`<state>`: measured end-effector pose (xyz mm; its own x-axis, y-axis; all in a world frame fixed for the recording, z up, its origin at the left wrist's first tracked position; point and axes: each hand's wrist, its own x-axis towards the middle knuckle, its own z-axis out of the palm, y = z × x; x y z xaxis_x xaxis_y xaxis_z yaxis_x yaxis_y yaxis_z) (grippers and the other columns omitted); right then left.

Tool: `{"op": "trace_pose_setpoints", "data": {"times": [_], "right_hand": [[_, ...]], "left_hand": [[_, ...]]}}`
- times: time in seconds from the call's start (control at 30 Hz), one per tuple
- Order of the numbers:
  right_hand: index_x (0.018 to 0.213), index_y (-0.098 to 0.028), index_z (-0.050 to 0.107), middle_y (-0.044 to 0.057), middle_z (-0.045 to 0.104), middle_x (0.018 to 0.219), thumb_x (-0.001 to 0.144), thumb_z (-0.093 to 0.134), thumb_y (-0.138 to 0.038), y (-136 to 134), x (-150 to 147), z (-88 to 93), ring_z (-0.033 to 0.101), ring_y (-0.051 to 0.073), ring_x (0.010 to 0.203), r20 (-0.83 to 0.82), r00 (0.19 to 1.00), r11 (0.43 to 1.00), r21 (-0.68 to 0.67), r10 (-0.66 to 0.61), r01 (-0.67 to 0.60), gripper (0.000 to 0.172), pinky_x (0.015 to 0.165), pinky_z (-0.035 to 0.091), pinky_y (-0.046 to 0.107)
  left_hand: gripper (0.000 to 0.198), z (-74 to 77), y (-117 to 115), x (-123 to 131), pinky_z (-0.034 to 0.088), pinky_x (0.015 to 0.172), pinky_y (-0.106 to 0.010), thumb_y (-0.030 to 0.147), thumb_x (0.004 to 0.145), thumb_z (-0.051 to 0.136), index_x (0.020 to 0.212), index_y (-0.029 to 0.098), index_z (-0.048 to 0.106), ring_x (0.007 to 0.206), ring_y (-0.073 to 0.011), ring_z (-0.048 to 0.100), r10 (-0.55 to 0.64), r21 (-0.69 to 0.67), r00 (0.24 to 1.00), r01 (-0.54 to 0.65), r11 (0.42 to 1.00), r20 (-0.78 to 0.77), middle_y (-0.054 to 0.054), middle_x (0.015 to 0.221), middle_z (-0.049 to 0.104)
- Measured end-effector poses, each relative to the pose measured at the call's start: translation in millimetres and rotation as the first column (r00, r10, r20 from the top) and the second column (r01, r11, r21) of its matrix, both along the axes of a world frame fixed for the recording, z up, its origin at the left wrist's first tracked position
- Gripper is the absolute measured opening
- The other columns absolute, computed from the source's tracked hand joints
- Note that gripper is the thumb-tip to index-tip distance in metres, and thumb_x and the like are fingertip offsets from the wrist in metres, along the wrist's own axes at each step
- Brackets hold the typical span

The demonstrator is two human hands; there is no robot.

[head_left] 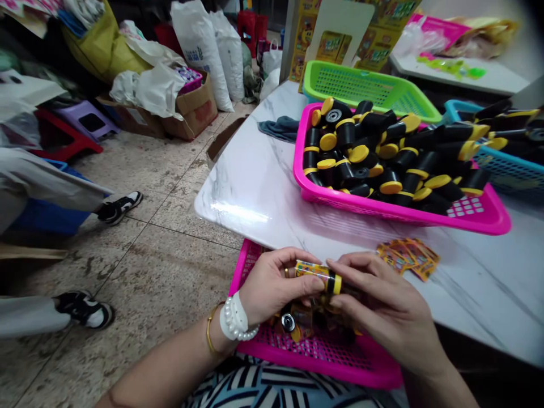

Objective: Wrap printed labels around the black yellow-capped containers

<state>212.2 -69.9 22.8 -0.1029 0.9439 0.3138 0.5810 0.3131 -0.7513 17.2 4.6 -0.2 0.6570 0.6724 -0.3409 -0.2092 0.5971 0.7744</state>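
My left hand is closed round a small black canister with a yellow cap and a printed yellow label round its body. At the capped end, the thumb and fingers of my right hand pinch the same canister. Both hands are above a pink basket on my lap, where labelled canisters lie, partly hidden by my hands. A fanned stack of printed yellow-orange labels rests on the table just beyond my right hand. Farther back, a second pink basket is heaped with black canisters that have yellow lids and no labels.
The white marbled table has a rounded corner at left. Behind stand a green basket, a blue basket with more canisters, and a dark cloth. On the left are another person's shoes, stools, cartons and white sacks.
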Motion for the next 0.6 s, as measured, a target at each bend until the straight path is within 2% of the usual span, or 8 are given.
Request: {"op": "trace_pose_setpoints", "data": {"times": [0.1, 0.23, 0.3, 0.4, 0.5, 0.6], "right_hand": [[0.148, -0.032, 0.053, 0.005, 0.071, 0.112, 0.09, 0.072, -0.016, -8, -1, -4.5, 0.07, 0.017, 0.099, -0.013, 0.999, 0.999, -0.01, -0.048, 0.048, 0.063, 0.084, 0.061, 0.03], [0.13, -0.028, 0.067, 0.005, 0.073, 0.111, 0.087, 0.072, -0.008, -12, -4, -8.9, 0.071, 0.018, 0.103, 0.03, 0.998, 0.991, 0.125, -0.054, 0.05, 0.047, 0.09, 0.06, 0.03], [0.123, -0.025, 0.071, 0.006, 0.073, 0.109, 0.086, 0.074, -0.007, -12, -3, -11.6, 0.072, 0.017, 0.1, 0.045, 0.997, 0.984, 0.171, -0.06, 0.052, 0.042, 0.087, 0.061, 0.029], [0.122, -0.024, 0.073, 0.008, 0.073, 0.108, 0.084, 0.076, -0.007, -12, 1, -16.5, 0.072, 0.019, 0.098, 0.056, 0.994, 0.973, 0.218, -0.089, 0.075, 0.042, 0.085, 0.062, 0.03], [0.125, -0.026, 0.073, 0.008, 0.075, 0.108, 0.083, 0.077, -0.007, -15, 3, -20.7, 0.074, 0.02, 0.096, 0.04, 0.996, 0.976, 0.207, -0.085, 0.075, 0.046, 0.083, 0.064, 0.032], [0.124, -0.027, 0.073, 0.008, 0.076, 0.106, 0.082, 0.079, -0.009, -20, 0, -24.4, 0.075, 0.021, 0.092, 0.0, 0.995, 0.983, 0.154, -0.097, 0.096, 0.047, 0.08, 0.065, 0.033]], "left_hand": [[0.038, 1.2, -1, 6, 0.054, 0.07, -0.022, 0.026, 0.063, 0.094, 0.092, 0.013, 0.074, 0.072, -0.0099, 0.067, 0.005, 0.048, 0.999, -0.003, 0.999, -0.051, -0.002, 0.082, 0.074], [0.037, -0.2, -3, 12, 0.053, 0.072, -0.022, 0.033, 0.064, 0.094, 0.087, 0.013, 0.074, 0.071, -0.0091, 0.064, 0.002, 0.11, 0.996, 0.008, 0.994, -0.092, -0.002, 0.081, 0.074], [0.044, -2.9, -5, 11, 0.055, 0.068, -0.024, 0.043, 0.07, 0.09, 0.098, 0.013, 0.073, 0.068, -0.0101, 0.065, -0.057, 0.09, 0.995, 0.064, 0.994, -0.078, -0.004, 0.08, 0.073], [0.061, -8.5, -7, 5, 0.053, 0.053, -0.024, 0.054, 0.081, 0.078, 0.123, 0.013, 0.064, 0.056, -0.0122, 0.064, -0.128, 0.005, 0.991, 0.128, 0.992, -0.048, -0.004, 0.074, 0.07], [0.05, -11.6, -11, 0, 0.05, 0.049, -0.022, 0.046, 0.083, 0.077, 0.118, 0.012, 0.064, 0.052, -0.011, 0.062, -0.098, -0.009, 0.992, 0.098, 0.995, -0.075, -0.003, 0.072, 0.069], [0.035, -9.2, -16, 0, 0.054, 0.06, -0.023, 0.031, 0.082, 0.079, 0.11, 0.014, 0.07, 0.064, -0.0114, 0.065, -0.036, 0.09, 0.994, 0.045, 0.995, -0.107, -0.006, 0.084, 0.073]]}}
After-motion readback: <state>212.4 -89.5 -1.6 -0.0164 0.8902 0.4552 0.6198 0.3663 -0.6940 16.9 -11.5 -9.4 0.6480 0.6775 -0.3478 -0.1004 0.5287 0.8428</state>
